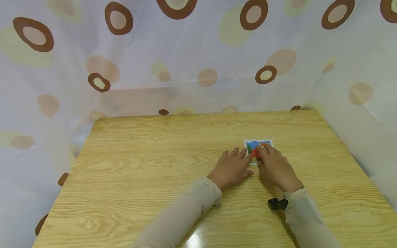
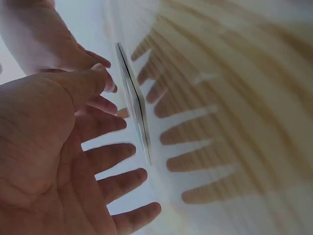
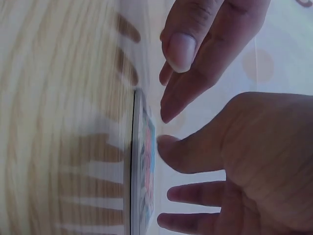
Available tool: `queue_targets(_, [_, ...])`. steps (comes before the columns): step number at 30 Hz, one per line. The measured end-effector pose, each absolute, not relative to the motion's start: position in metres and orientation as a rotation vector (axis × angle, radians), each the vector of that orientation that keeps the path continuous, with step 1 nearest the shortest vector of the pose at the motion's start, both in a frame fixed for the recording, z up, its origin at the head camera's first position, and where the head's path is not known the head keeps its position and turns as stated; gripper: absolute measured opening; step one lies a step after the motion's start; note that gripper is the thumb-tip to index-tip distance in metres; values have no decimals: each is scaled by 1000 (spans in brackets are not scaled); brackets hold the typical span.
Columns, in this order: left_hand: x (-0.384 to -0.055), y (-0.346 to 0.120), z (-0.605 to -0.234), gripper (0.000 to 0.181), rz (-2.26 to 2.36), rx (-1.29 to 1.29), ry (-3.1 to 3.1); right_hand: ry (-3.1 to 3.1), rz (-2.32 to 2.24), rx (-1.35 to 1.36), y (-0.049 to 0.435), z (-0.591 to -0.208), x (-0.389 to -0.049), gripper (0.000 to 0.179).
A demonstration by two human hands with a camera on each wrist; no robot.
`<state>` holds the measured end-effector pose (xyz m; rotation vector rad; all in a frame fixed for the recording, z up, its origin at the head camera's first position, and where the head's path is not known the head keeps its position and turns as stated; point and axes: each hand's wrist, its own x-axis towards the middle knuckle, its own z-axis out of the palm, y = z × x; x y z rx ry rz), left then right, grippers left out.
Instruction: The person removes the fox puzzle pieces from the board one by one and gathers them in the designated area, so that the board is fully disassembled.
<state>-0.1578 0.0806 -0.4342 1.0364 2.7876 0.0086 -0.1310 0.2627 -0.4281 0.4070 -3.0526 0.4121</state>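
Note:
A small flat picture board (image 1: 252, 144) lies on the wooden table, right of centre. It has a white border, blue background and an orange fox-like animal. My left hand (image 1: 232, 168) is at the board's left side, its fingers spread and straight in the left wrist view, with the fingertips close to the board's edge (image 2: 134, 105). Over the right part of the picture, my right hand (image 1: 277, 168) hides some of it. In the right wrist view, that hand's thumb (image 3: 171, 152) and fingers extend just above the picture surface (image 3: 148, 169), gripping nothing.
The light wooden table (image 1: 139, 155) stretches well to the left of both hands and has a glossy surface that mirrors the fingers. A pale curtain with brown rings (image 1: 186, 51) rises behind it and along the sides. A black strap piece (image 1: 278, 204) sits at the right wrist.

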Motion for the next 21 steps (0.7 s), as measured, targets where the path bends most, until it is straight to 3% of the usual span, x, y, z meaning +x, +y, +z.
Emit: queue_targets(21, [-158, 82, -435, 42, -42, 1297, 2782, -3001, 473, 501, 274, -435, -130, 44])
